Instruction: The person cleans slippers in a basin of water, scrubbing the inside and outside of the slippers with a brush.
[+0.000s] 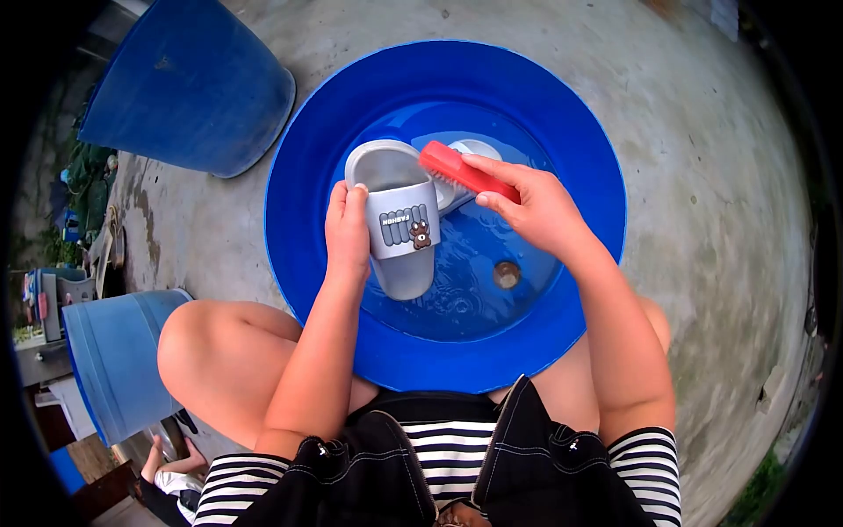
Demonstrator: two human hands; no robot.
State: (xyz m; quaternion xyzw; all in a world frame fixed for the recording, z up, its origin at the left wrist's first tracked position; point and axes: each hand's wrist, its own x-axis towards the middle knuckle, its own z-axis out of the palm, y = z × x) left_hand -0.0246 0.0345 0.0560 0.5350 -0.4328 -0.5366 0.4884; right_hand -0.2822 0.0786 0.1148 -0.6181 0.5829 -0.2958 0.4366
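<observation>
Gripped by its left edge, a light grey slide sandal (406,211) with a bear picture on its strap is in my left hand (349,230), over a blue tub (448,364) of shallow water. My right hand (536,204) is closed round a red scrub brush (465,171), its pale bristles pointing down and left, close to the sandal's upper right edge. Whether the bristles touch the sandal, I cannot tell. Behind the brush, a second light sandal (479,147) lies in the tub, partly hidden. A small round brownish thing (507,275) shows at the tub's bottom right.
A large dark blue barrel (193,88) stands at the upper left on the concrete floor (702,220). At the lower left is a lighter blue bucket (123,351), with another person's feet (171,461) below it. My knees flank the tub.
</observation>
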